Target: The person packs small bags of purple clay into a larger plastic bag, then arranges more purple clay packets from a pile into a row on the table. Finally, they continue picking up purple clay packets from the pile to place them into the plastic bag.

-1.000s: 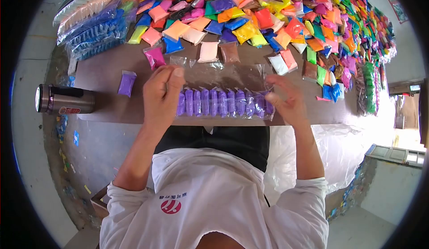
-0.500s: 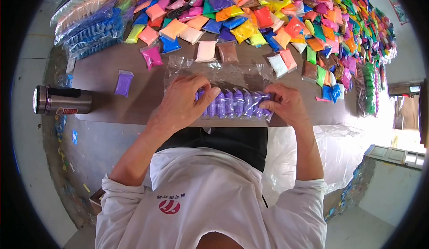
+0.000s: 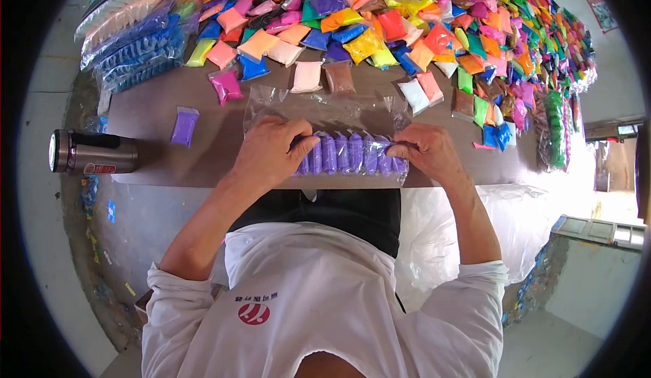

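Note:
A clear plastic bag (image 3: 329,112) lies near the front edge of the table, its loose film spread towards the far side. Inside it, several purple packets (image 3: 349,153) stand packed side by side in a row. My left hand (image 3: 272,149) is closed on the bag at the row's left end, with thumb and fingers pinched. At the right end, my right hand (image 3: 428,150) pinches the bag between thumb and fingers. Both hands hide the ends of the row. A single purple packet (image 3: 184,126) lies on the table to the left, apart from the bag.
A large heap of coloured packets (image 3: 366,42) covers the far side of the brown table (image 3: 149,110). A steel flask (image 3: 95,153) lies at the left edge. Filled bags of blue packets (image 3: 142,52) are stacked back left. Clear plastic sheeting (image 3: 502,229) hangs at the right.
The film is drawn closer over the purple row, and my hands have shifted slightly at its ends. My right elbow has moved a little outwards. The view has shifted slightly.

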### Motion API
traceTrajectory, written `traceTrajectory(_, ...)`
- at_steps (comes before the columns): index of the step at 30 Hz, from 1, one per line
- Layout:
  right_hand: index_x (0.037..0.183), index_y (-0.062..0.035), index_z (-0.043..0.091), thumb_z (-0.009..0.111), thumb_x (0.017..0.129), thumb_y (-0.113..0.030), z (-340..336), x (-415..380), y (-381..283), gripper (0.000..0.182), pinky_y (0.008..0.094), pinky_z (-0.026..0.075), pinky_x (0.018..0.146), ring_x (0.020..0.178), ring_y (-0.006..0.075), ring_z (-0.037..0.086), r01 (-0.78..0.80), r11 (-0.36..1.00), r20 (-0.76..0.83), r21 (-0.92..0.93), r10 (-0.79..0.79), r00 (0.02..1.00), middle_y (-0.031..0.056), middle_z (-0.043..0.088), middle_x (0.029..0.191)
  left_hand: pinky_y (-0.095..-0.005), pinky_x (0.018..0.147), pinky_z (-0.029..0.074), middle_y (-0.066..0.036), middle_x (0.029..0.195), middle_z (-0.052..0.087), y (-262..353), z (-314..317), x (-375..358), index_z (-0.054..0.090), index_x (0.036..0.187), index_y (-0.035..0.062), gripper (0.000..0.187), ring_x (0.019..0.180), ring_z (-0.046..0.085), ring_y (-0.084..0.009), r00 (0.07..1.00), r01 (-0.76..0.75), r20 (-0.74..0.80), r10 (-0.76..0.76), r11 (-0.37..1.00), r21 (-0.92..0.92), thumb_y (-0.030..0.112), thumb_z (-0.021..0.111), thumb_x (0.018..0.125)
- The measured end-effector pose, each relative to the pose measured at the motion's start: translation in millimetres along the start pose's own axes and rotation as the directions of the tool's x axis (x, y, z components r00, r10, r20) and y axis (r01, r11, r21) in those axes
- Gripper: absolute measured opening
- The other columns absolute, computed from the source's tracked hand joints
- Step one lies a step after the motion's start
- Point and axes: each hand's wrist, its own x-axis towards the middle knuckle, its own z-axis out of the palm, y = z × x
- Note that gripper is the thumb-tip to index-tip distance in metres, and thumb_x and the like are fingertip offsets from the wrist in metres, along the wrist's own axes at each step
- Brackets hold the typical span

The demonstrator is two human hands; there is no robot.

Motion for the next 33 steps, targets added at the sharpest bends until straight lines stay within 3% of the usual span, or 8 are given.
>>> traceTrajectory(1, 0.095, -0.0026, 0.071, 0.083, 0.075, -0.031, -1, 0, -1, 0.037, 0.0356, 0.049, 0.061, 0.066, 0.0246, 0.063, 0.018, 1.0, -0.018, -0.001, -0.018, 1.0, 0.0119, 0.067, 0.082, -0.0452, 0.079, 0.05, -0.013, 0.081, 0.068, -2, 3, 0, 0.064, 0.092, 0.0059, 0.022, 0.083, 0.064, -0.0362, 0.999, -0.014, -0.029, 0.014, 1.0, 0.006, 0.026, 0.071, 0.088)
traceTrajectory(4, 0.1, -0.0022, 0.072, 0.086, 0.074, -0.025, -13, -3, -7, 0.037, 0.0274, 0.045, 0.058, 0.063, 0.0102, 0.053, -0.349, 0.918, 0.151, 0.19, 0.324, 0.934, 0.0034, 0.069, 0.092, -0.0444, 0.077, 0.05, -0.012, 0.078, 0.068, -7, 9, -2, 0.064, 0.091, 0.0064, 0.021, 0.078, 0.064, -0.0356, 0.991, -0.088, -0.1, 0.087, 0.996, -0.003, 0.026, 0.071, 0.088)
traceTrajectory(13, 0.103, -0.0038, 0.073, 0.083, 0.077, -0.008, -3, -1, 14, 0.028, 0.022, 0.043, 0.058, 0.065, 0.0041, 0.049, -0.293, 0.93, 0.176, 0.224, 0.257, 0.95, -0.0012, 0.07, 0.104, -0.0429, 0.077, 0.05, -0.01, 0.077, 0.067, -9, 17, -3, 0.064, 0.086, 0.0095, 0.017, 0.075, 0.065, -0.032, 0.969, -0.131, -0.205, 0.136, 0.991, 0.041, 0.026, 0.068, 0.09)
traceTrajectory(16, 0.1, -0.0006, 0.07, 0.08, 0.082, -0.014, -24, 20, -20, 0.024, 0.0271, 0.049, 0.062, 0.069, 0.0096, 0.059, -0.344, 0.937, 0.149, 0.054, 0.333, 0.931, 0.0035, 0.072, 0.099, -0.0433, 0.078, 0.05, -0.01, 0.076, 0.067, -12, 23, -4, 0.064, 0.087, 0.01, 0.018, 0.075, 0.065, -0.0316, 0.953, -0.154, -0.254, 0.164, 0.986, 0.059, 0.027, 0.066, 0.09)
traceTrajectory(19, 0.099, -0.002, 0.071, 0.074, 0.087, -0.012, -23, 49, -47, 0.017, 0.0284, 0.049, 0.061, 0.07, 0.0098, 0.061, -0.306, 0.939, 0.023, 0.158, 0.306, 0.952, 0.004, 0.071, 0.092, -0.0435, 0.078, 0.05, -0.011, 0.077, 0.067, -9, 22, -6, 0.063, 0.089, 0.0098, 0.017, 0.077, 0.066, -0.0311, 0.965, -0.132, -0.214, 0.153, 0.985, 0.109, 0.026, 0.065, 0.091)
traceTrajectory(23, 0.098, -0.0049, 0.071, 0.069, 0.089, -0.015, 15, 111, -100, 0.014, 0.0333, 0.049, 0.063, 0.071, 0.0197, 0.065, 0.144, 0.971, 0.029, 0.189, -0.152, 0.988, 0.009, 0.069, 0.084, -0.0447, 0.082, 0.05, -0.015, 0.084, 0.067, -9, 22, -5, 0.064, 0.097, 0.0088, 0.014, 0.082, 0.066, -0.0332, 0.977, -0.118, -0.17, 0.129, 0.99, 0.076, 0.022, 0.062, 0.091)
traceTrajectory(27, 0.099, -0.0038, 0.069, 0.067, 0.091, -0.027, 73, 176, -163, 0.024, 0.0383, 0.05, 0.069, 0.079, 0.0295, 0.065, 0.265, 0.926, 0.211, 0.269, -0.325, 0.922, 0.0126, 0.068, 0.087, -0.0455, 0.086, 0.048, -0.016, 0.102, 0.066, -17, 37, -4, 0.066, 0.106, 0.0042, 0.023, 0.098, 0.062, -0.0349, 0.921, -0.181, -0.333, 0.203, 0.979, 0.098, 0.019, 0.062, 0.089)
traceTrajectory(33, 0.101, 0.0005, 0.069, 0.071, 0.084, -0.042, 153, 240, -221, 0.046, 0.0465, 0.052, 0.082, 0.098, 0.0351, 0.067, 0.244, 0.955, 0.413, -0.17, -0.156, 0.897, 0.0193, 0.07, 0.1, -0.0461, 0.089, 0.047, -0.013, 0.108, 0.066, -17, 32, -9, 0.066, 0.11, 0.0049, 0.028, 0.102, 0.061, -0.0331, 0.917, -0.196, -0.358, 0.178, 0.981, -0.013, 0.02, 0.063, 0.087)
